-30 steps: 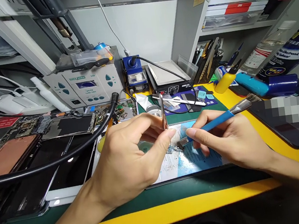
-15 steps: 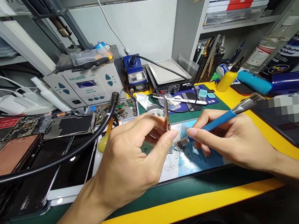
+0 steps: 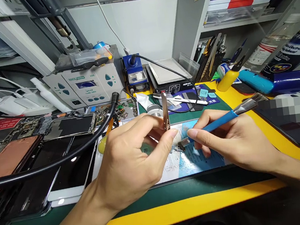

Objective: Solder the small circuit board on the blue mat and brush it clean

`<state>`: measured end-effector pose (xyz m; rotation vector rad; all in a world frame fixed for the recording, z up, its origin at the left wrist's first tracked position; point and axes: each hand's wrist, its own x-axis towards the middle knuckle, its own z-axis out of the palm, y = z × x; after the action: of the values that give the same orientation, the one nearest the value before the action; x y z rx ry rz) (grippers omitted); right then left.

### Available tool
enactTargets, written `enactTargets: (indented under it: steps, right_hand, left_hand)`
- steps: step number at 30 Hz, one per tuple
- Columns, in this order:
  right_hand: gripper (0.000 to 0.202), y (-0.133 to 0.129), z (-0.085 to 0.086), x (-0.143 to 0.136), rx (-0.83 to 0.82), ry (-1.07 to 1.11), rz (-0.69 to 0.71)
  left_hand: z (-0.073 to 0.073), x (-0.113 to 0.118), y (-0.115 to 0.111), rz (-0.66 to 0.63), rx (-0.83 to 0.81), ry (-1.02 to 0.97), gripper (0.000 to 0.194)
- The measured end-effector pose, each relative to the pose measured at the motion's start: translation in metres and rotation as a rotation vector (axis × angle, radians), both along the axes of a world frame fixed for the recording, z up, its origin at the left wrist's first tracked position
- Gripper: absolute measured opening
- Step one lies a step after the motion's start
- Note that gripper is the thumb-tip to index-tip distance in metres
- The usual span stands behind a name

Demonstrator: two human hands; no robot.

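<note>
My left hand [image 3: 132, 156] is closed round a pair of metal tweezers [image 3: 165, 112], whose rear end points up; their tips are hidden behind my fingers. My right hand [image 3: 235, 140] pinches a blue-handled brush [image 3: 219, 121] that has bristles at both ends. Its lower dark bristles touch or hover just over a small circuit board piece [image 3: 176, 148], partly covered by my left thumb. Beneath both hands lies a flat blue and white pad [image 3: 208, 163], wet or glossy in places.
On the left, a thick black hose [image 3: 63, 165] crosses several phones and screens [image 3: 61, 167]. Behind stand a hot air station [image 3: 86, 84], a blue soldering station [image 3: 135, 70] and a heating plate [image 3: 171, 71]. Bottles [image 3: 282, 56] and a dark phone [image 3: 285, 121] are at right.
The tweezers' upper end has tipped slightly to the left. My right hand and the brush hold almost the same place, and the view has barely shifted.
</note>
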<state>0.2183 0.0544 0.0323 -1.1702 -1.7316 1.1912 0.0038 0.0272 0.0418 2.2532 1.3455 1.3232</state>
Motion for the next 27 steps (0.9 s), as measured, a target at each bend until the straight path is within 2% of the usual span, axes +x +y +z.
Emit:
enactTargets:
  steps: [5,22,27]
  right_hand:
    - [0.028,-0.0001,-0.0010,-0.0005,0.000,0.012,0.006]
    - [0.025,-0.0021,-0.0016,-0.0013,0.036,0.006,0.005]
    - [0.028,-0.0009,-0.0024,-0.0009,0.113,-0.059,0.012]
  left_hand:
    - [0.0004,0.0009,0.0018,0.042,0.032,0.006,0.009]
    - [-0.0052,-0.0003,0.0011,0.004,0.013,0.057,0.009]
    - [-0.0065,-0.0018,0.0018,0.006,-0.011,0.064,0.007]
